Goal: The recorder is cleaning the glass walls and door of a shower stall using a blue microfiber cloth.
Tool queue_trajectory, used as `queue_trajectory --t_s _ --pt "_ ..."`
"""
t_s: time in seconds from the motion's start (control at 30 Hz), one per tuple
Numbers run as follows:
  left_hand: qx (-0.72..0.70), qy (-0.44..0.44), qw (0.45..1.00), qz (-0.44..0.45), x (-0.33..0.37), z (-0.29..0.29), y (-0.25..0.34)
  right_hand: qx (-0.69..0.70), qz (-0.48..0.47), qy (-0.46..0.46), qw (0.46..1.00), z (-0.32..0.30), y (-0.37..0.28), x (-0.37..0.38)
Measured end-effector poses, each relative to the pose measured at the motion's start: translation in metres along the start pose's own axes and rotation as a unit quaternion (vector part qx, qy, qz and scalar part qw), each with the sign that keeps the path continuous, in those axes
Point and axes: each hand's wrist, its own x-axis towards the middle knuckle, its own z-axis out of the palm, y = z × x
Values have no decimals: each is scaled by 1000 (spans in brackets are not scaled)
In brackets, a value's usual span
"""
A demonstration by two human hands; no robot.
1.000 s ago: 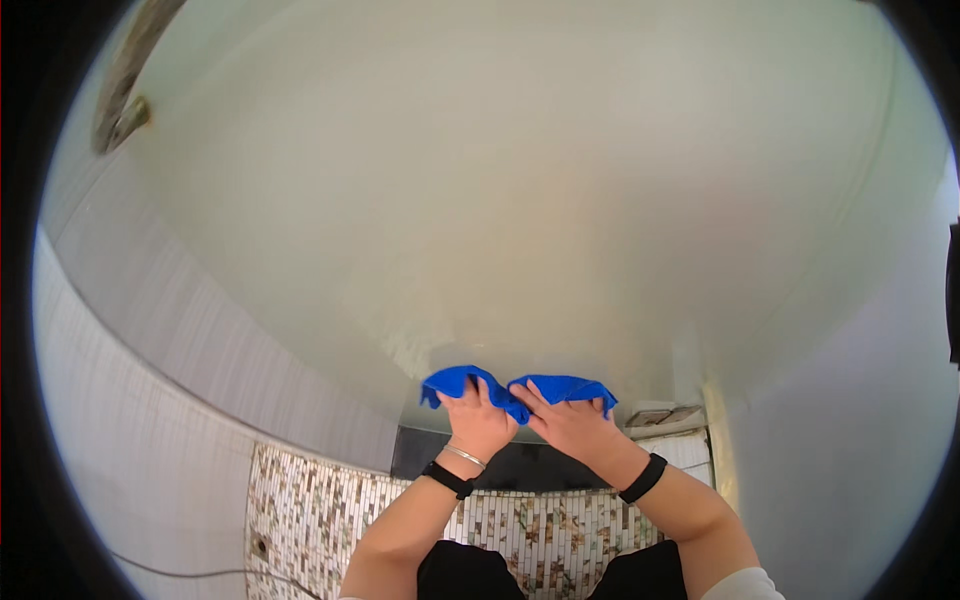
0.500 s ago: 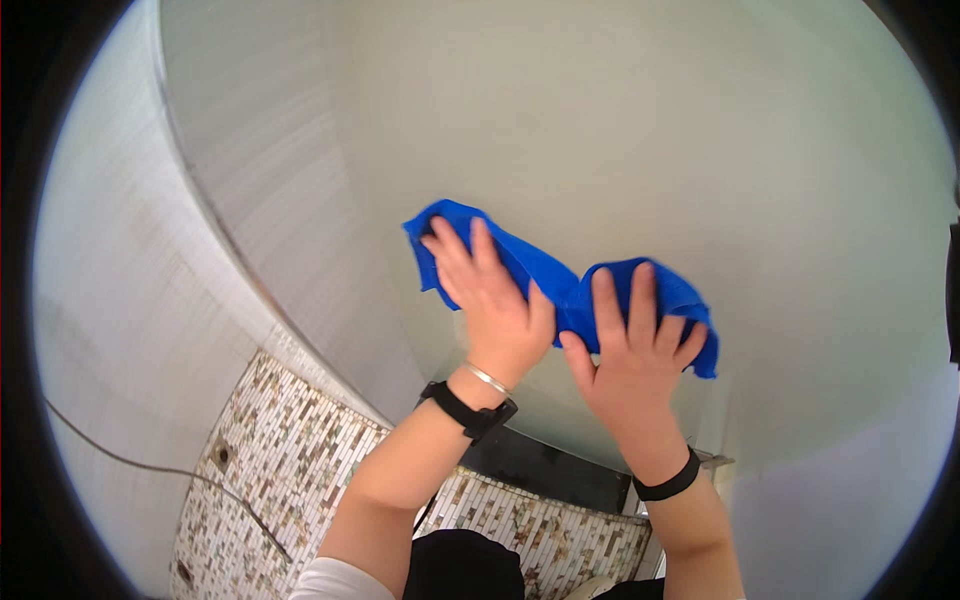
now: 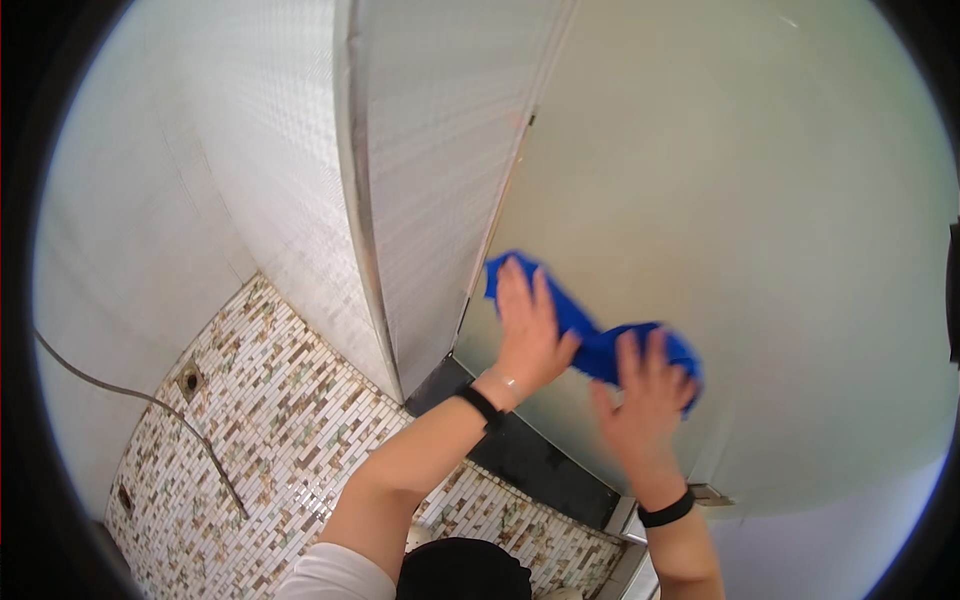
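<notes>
A blue cloth (image 3: pixel 597 352) stretches across a pale frosted panel (image 3: pixel 760 250), bunched in the middle. My left hand (image 3: pixel 532 335) lies on its upper left part, fingers stretched out and pressing it against the panel. Lower and to the right, my right hand (image 3: pixel 645 420) presses the other end with fingers spread. Both hands and the cloth are somewhat blurred. A black watch band and a thin bracelet are on my left wrist; a black band circles the right one.
A ribbed whitish panel (image 3: pixel 440 160) with a metal edge stands left of the cloth. Below runs a dark sill (image 3: pixel 545 465). The mosaic tile floor (image 3: pixel 300 440) has a drain (image 3: pixel 190 381), and a grey hose (image 3: pixel 180 415) trails onto it. A small metal fitting (image 3: pixel 711 494) sits near my right wrist.
The view has swung left, showing more of the ribbed panel and floor. Both hands and the cloth appear lower in view, with the cloth's left end now near the frosted panel's left edge.
</notes>
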Motion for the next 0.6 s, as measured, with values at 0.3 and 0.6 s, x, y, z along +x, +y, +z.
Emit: queue_trajectory --t_s 0.3,0.6 --pt "-72 141 987 28 47 -4 12 -97 25 120 988 17 -20 33" --pt "-108 90 980 -142 -84 70 -77 14 -116 -100 988 103 -46 -26"
